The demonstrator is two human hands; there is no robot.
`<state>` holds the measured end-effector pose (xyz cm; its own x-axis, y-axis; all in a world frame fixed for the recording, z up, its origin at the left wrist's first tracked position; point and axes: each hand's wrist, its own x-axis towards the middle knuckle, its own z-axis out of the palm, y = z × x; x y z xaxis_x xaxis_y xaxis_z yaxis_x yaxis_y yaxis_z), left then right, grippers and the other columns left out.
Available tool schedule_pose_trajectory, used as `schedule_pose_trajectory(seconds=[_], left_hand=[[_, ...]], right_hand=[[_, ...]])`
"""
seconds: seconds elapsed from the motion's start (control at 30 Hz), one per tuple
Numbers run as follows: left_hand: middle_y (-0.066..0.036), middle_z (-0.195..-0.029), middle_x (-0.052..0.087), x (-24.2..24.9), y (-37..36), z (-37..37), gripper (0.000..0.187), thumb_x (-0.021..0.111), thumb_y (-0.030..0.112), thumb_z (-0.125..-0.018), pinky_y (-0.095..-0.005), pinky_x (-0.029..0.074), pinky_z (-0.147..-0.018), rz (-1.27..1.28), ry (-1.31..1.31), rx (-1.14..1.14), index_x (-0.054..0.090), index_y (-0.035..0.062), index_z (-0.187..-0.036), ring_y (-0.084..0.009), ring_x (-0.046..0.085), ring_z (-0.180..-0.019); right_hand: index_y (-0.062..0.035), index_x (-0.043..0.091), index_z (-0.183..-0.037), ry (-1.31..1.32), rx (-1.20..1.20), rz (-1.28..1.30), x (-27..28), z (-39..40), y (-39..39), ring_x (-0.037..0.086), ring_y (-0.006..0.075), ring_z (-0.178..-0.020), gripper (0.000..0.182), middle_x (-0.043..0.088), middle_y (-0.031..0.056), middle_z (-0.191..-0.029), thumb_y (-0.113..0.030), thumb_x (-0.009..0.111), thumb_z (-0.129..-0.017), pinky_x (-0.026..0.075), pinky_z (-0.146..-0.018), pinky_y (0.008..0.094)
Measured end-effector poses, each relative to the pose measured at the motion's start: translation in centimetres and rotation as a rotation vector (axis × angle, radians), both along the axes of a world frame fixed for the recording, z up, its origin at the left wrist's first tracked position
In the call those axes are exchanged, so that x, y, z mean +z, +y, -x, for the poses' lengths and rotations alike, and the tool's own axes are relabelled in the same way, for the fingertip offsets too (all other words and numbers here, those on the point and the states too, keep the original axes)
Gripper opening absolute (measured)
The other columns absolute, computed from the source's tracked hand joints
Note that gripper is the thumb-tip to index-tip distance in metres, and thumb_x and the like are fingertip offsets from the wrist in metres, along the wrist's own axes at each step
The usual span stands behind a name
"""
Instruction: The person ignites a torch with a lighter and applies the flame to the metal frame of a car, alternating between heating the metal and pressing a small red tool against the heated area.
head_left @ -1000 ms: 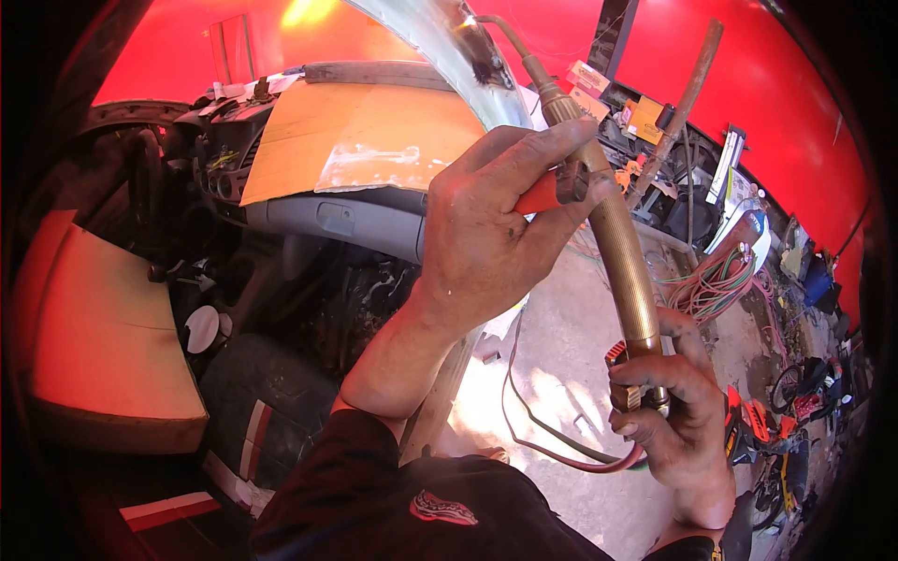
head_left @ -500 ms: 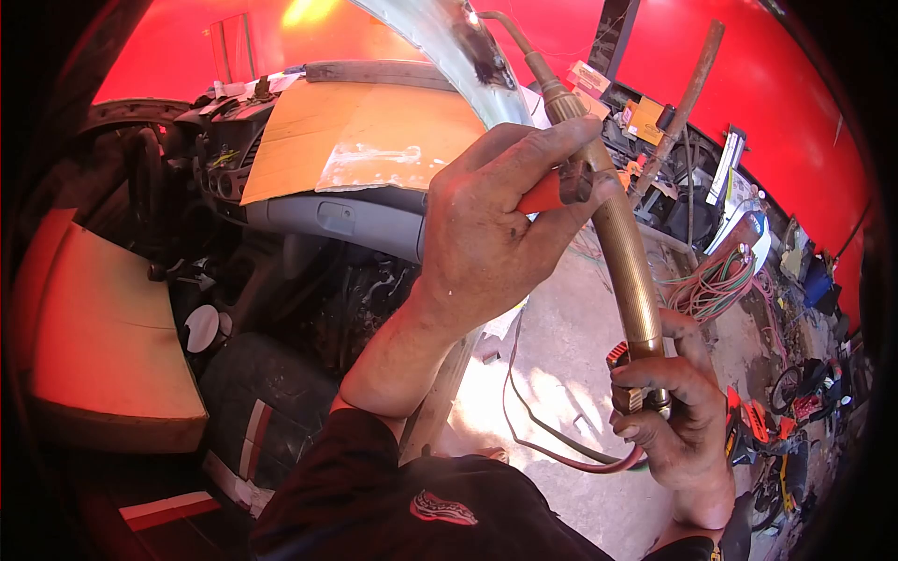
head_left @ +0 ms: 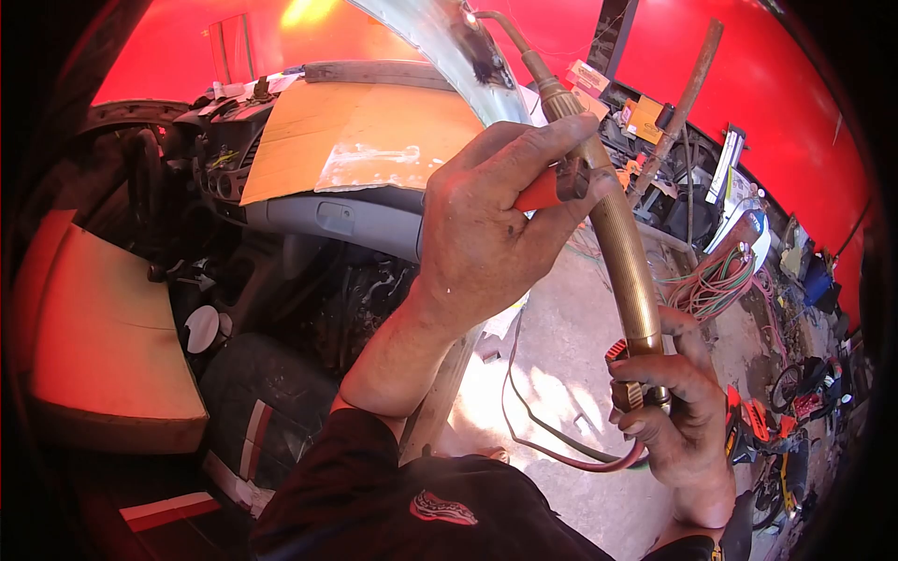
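evidently both hands (head_left: 503, 222) (head_left: 678, 402) grip the brass torch (head_left: 621, 257); no writing is clearly legible.

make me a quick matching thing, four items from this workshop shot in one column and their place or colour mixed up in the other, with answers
1. torch
2. flat board
3. coiled hoses
4. shirt

A. black, with a small emblem
B. lying over the dashboard
C. between left hand and right hand
D. reddish and green, in loops

Pairs: 1-C, 2-B, 3-D, 4-A
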<state>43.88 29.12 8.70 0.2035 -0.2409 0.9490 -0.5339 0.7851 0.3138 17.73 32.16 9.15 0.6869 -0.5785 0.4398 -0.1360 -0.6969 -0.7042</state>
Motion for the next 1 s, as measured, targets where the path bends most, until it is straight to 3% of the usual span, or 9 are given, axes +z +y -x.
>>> schedule_pose_trajectory(seconds=[1.0], left_hand=[[-0.009,-0.102,0.074,-0.45,-0.66,-0.03,0.042,0.083,0.006,-0.088,-0.0269,0.053,-0.082,-0.018,0.008,-0.007,0.073,0.0032,-0.129,-0.0129,0.067,-0.09]], right_hand=[[-0.0045,0.075,-0.118,0.019,-0.023,0.008,-0.13,-0.05,-0.36,0.066,0.0265,-0.108,0.043,0.056,0.0206,-0.133,-0.022,0.089,-0.081,0.054,-0.091,0.0364]])
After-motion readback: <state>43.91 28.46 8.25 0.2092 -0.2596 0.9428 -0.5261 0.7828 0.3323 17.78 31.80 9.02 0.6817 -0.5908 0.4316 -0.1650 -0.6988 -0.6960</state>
